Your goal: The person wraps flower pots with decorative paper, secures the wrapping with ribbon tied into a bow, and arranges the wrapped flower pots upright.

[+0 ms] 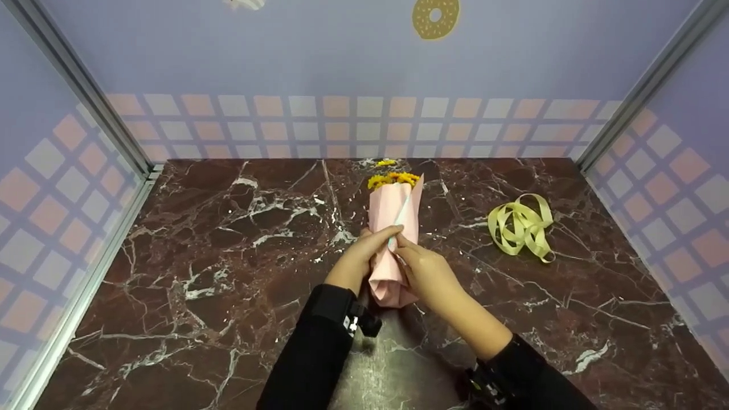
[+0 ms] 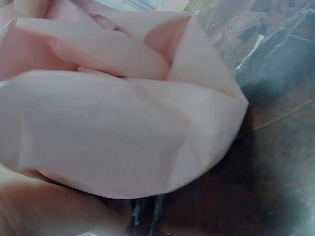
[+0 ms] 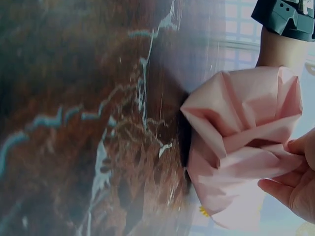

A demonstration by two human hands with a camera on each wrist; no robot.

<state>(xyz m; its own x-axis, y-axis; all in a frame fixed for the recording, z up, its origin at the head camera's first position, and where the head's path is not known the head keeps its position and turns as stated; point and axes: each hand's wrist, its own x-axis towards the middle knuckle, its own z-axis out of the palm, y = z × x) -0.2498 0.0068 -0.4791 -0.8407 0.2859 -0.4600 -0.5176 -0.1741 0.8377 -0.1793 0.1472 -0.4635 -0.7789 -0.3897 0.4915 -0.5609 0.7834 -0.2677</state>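
Observation:
Pink wrapping paper [image 1: 386, 210] is rolled round a bunch of yellow flowers [image 1: 393, 180], whose heads show at the far end. My left hand [image 1: 356, 259] grips the roll from the left, thumb laid across its top. From the other side my right hand [image 1: 427, 273] pinches the paper near the overlap; in the right wrist view its fingers [image 3: 280, 189] hold a gathered fold. The folded, open lower end of the paper [image 2: 113, 132] fills much of the left wrist view, with part of the left hand [image 2: 59, 206] beneath it. The stems are hidden inside.
A loose heap of pale yellow ribbon [image 1: 519, 228] lies to the right on the dark red marbled table [image 1: 239, 296]. Wall panels [image 1: 319, 62] enclose the table at the back and both sides. Each wrist carries a black camera band [image 1: 333, 304].

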